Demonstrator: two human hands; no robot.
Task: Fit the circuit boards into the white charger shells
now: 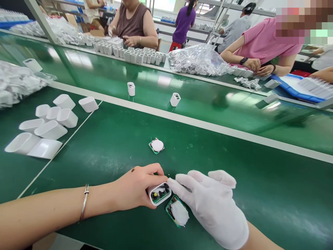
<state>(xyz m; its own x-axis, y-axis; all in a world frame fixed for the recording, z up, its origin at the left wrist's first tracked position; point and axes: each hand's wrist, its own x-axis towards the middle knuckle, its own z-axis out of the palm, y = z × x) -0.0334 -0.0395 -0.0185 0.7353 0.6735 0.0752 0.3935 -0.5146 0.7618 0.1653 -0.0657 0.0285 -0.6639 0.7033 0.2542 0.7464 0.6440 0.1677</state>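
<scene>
My bare left hand [140,185] is wrapped round a white plastic housing [169,191], its open end toward me, with a green circuit board [157,197] and small dark and yellow parts inside. In a white glove, my right hand [209,205] has its fingers stretched out; a fingertip is at the housing's upper right rim, and whether it presses there I cannot tell. Below that hand's fingers lies a loose circuit board [179,211] with a white pad on it. Farther up the green surface sits a similar circuit board [157,145] with a white round pad.
Several empty white housings [50,130] lie at the left, beside a bag of white parts [19,83]. Two filled housings [131,89] stand upright on the belt [156,111] past a pale strip. Co-workers sit across it with rows of housings [142,56] and a plastic bag [197,60].
</scene>
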